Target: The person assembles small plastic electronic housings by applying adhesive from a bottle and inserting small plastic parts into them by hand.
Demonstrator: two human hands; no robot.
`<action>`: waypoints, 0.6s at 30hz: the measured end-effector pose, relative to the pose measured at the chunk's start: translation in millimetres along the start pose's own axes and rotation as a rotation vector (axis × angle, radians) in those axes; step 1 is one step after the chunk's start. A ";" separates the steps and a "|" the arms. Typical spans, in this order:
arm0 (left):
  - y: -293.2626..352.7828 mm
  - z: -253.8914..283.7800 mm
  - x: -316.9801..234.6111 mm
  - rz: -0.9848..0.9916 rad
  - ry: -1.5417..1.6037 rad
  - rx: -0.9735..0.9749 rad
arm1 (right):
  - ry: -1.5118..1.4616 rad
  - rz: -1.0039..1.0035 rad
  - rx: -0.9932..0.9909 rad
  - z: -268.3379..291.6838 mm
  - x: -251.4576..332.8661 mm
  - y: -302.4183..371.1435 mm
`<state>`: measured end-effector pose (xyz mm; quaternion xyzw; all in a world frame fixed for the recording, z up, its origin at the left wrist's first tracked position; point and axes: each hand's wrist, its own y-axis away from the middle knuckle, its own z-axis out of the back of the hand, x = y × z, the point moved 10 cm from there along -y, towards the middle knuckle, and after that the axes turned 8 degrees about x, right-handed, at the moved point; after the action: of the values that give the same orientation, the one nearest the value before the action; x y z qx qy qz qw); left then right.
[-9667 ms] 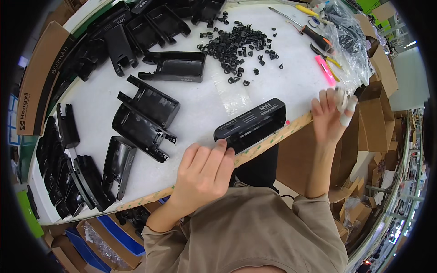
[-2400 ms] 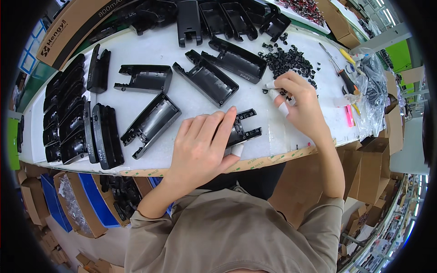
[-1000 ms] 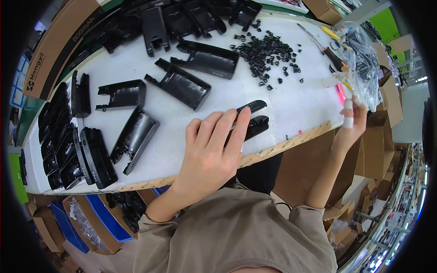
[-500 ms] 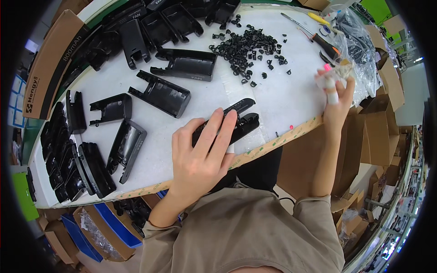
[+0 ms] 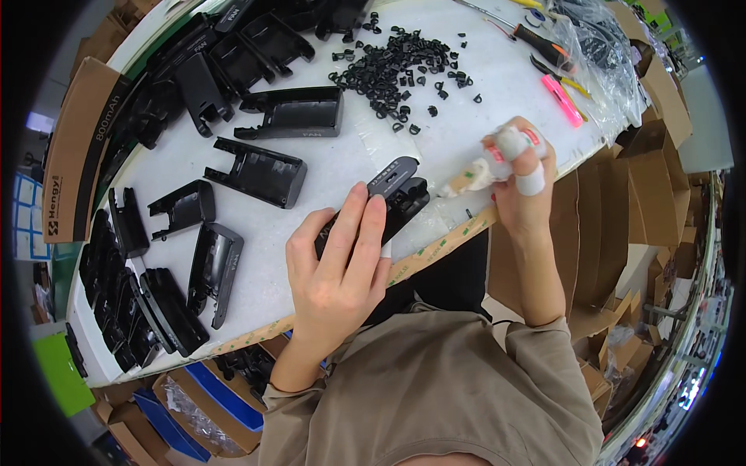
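My left hand [image 5: 332,272] is closed over a black plastic housing [image 5: 409,208] near the table's front edge, its fingers lying across the top. A slim black cover piece [image 5: 394,177] lies along the housing's far side, partly under the fingers. To the right, my right hand [image 5: 528,182] grips a small whitish squeeze bottle [image 5: 503,155] with red on its label, somewhat blurred. The bottle's tapered tip points down left, a short way from the housing and apart from it. White tape [image 5: 531,180] is wrapped around a right finger.
Small black clips [image 5: 396,70] lie heaped at the back. Black housings [image 5: 260,172] spread across the left, others [image 5: 148,318] stacked at the edge. A pink marker [image 5: 561,101], a screwdriver [image 5: 544,46], pliers [image 5: 556,74] and clear plastic bags [image 5: 602,58] occupy the back right.
My right hand has brought the bottle from the back right leftward and nearer, tip toward the housing. The pink marker now shows fully. My left hand stays on the housing; the view has shifted slightly.
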<state>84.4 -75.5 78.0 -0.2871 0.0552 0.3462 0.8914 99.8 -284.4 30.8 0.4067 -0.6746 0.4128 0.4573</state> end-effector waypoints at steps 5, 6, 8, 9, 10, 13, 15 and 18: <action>1.8 0.2 -3.4 -0.013 -0.093 -0.012 | 0.164 -0.058 0.078 -16.6 0.9 -4.8; 1.8 -0.2 -3.5 -0.017 -0.092 -0.007 | 0.147 0.016 0.114 -21.2 3.7 -5.4; 1.7 -0.3 -4.9 -0.031 -0.115 -0.022 | 0.188 -0.016 0.125 -22.3 1.7 -5.9; 1.3 -1.4 -5.0 -0.034 -0.111 -0.019 | 0.226 -0.046 0.144 -24.1 -0.5 -6.1; 1.4 -1.0 -5.4 -0.034 -0.111 -0.027 | 0.226 -0.049 0.142 -25.0 -0.6 -6.1; 1.2 -0.2 -5.9 -0.036 -0.115 -0.037 | 0.198 -0.037 0.142 -27.3 0.9 -5.7; 1.3 0.4 -6.1 -0.037 -0.120 -0.040 | 0.200 -0.037 0.154 -28.9 1.7 -5.4; 2.2 0.7 -6.3 -0.044 -0.133 -0.052 | 0.277 -0.045 0.153 -30.2 3.0 -5.1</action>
<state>78.1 -77.4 79.4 -0.2875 -0.0196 0.3459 0.8929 112.3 -258.5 41.9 0.3947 -0.5623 0.5047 0.5228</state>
